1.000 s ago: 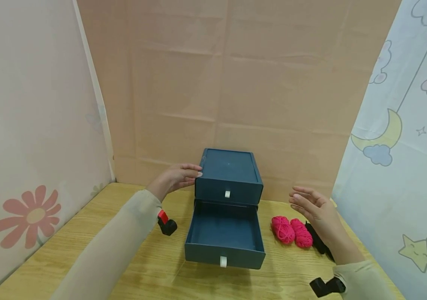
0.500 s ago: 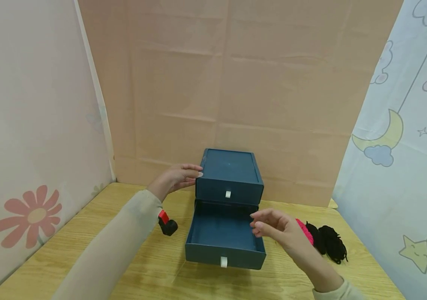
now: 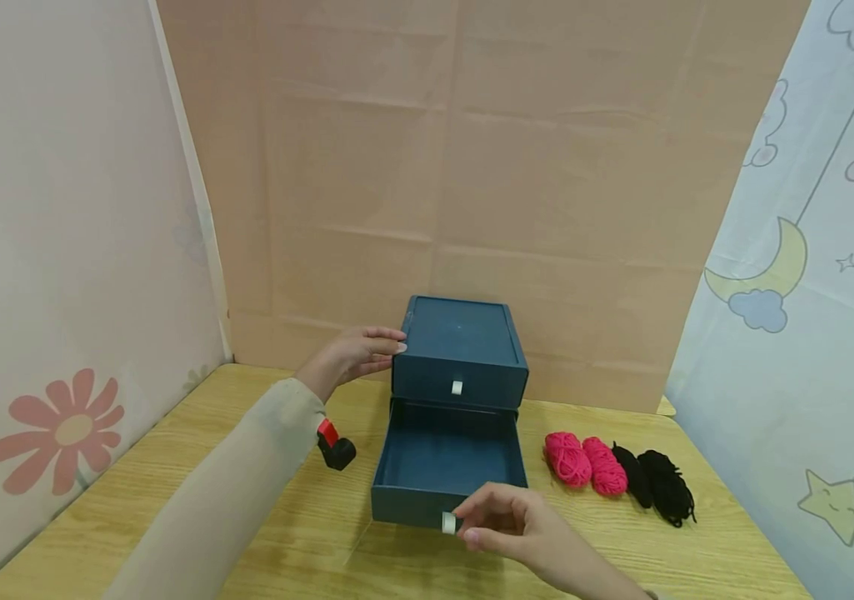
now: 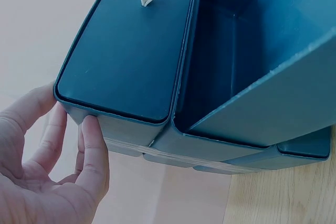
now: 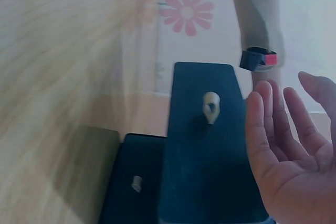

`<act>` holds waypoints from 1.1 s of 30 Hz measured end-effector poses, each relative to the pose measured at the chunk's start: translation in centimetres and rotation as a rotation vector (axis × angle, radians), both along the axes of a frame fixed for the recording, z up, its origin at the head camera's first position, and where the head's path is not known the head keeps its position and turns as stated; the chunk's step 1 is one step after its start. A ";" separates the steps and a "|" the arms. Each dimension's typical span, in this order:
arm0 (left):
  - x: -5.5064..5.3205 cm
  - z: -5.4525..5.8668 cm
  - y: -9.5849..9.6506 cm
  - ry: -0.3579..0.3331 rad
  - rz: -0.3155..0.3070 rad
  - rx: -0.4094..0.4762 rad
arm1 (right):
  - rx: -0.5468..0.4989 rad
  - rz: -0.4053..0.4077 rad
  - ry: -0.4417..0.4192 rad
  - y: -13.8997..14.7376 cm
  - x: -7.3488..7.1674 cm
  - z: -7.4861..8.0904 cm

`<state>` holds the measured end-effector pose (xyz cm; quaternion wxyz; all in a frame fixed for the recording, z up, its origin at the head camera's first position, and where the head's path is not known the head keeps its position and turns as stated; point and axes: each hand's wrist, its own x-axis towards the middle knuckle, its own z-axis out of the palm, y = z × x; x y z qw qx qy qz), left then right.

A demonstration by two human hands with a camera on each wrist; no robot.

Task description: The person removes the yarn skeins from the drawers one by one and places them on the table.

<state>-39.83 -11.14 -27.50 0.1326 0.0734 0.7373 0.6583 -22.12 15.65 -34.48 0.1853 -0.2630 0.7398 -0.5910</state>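
A dark blue drawer unit point(image 3: 464, 329) stands on the table, its lower drawer point(image 3: 447, 467) pulled out with nothing seen inside. My left hand point(image 3: 352, 354) rests against the unit's upper left edge; in the left wrist view its fingertips touch around a corner of the upper part. In front of the pulled-out drawer is my right hand point(image 3: 520, 525), fingertips close to the white pull tab point(image 3: 449, 522). The right wrist view shows that hand point(image 5: 294, 166) with loosely bent fingers, apart from the tab point(image 5: 211, 107). The upper drawer point(image 3: 434, 379) is closed.
Right of the unit lie two pink yarn skeins point(image 3: 567, 458) and two black ones point(image 3: 666, 487) in a row on the wooden table point(image 3: 307, 533). A tan cloth point(image 3: 337, 167) hangs behind, with printed sheets on both sides.
My right hand has come from above the yarn, leftward past the drawer's right side, and down to the drawer front. My left hand has stayed at the unit's edge.
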 end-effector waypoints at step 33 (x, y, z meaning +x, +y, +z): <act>-0.1 -0.1 0.2 -0.014 0.016 0.014 | 0.116 -0.196 0.092 -1.6 -0.8 -4.0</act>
